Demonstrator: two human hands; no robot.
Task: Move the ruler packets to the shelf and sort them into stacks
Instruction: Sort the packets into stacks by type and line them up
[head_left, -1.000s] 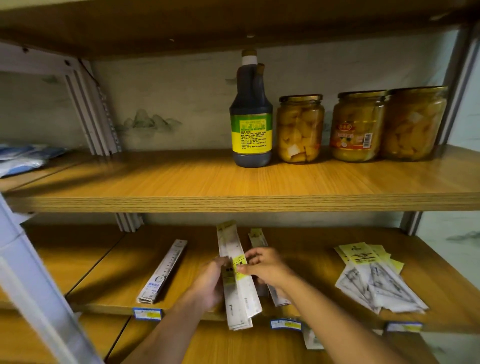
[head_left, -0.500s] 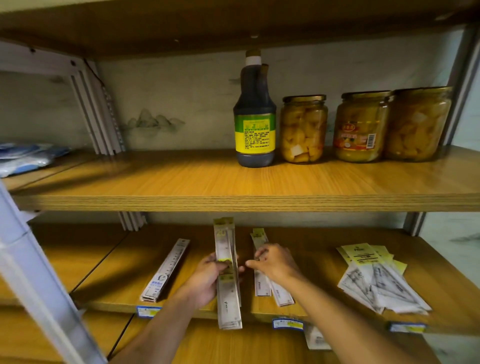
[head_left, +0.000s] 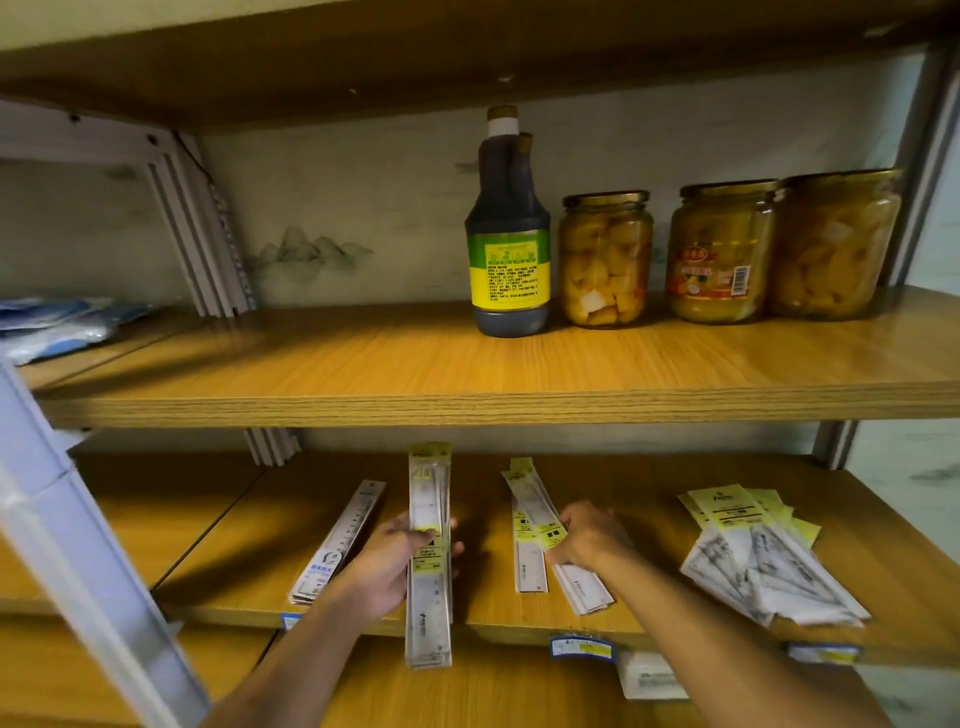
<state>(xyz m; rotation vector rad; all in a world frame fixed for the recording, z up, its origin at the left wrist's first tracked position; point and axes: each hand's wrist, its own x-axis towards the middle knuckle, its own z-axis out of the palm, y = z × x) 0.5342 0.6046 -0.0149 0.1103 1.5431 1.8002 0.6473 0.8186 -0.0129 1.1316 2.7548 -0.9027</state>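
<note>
My left hand (head_left: 390, 564) grips a bundle of long clear ruler packets with yellow labels (head_left: 429, 551), held upright over the front of the lower shelf (head_left: 218, 577). My right hand (head_left: 589, 535) rests on a small pile of ruler packets (head_left: 530, 519) lying on that shelf, fingers curled over a yellow label. A single white ruler packet (head_left: 340, 540) lies flat to the left. A fanned heap of triangular set-square packets (head_left: 763, 561) lies on the right of the shelf.
On the upper shelf (head_left: 363, 374) stand a dark sauce bottle (head_left: 509, 234) and three jars of yellow fruit (head_left: 605, 260). Blue plastic bags (head_left: 57, 327) lie far left. A white slanted frame post (head_left: 78, 566) crosses the left foreground. Price tags (head_left: 582, 648) hang on the shelf edge.
My right hand let go of the bundle and moved right onto the packets lying on the shelf. My left hand turned the bundle upright and keeps holding it.
</note>
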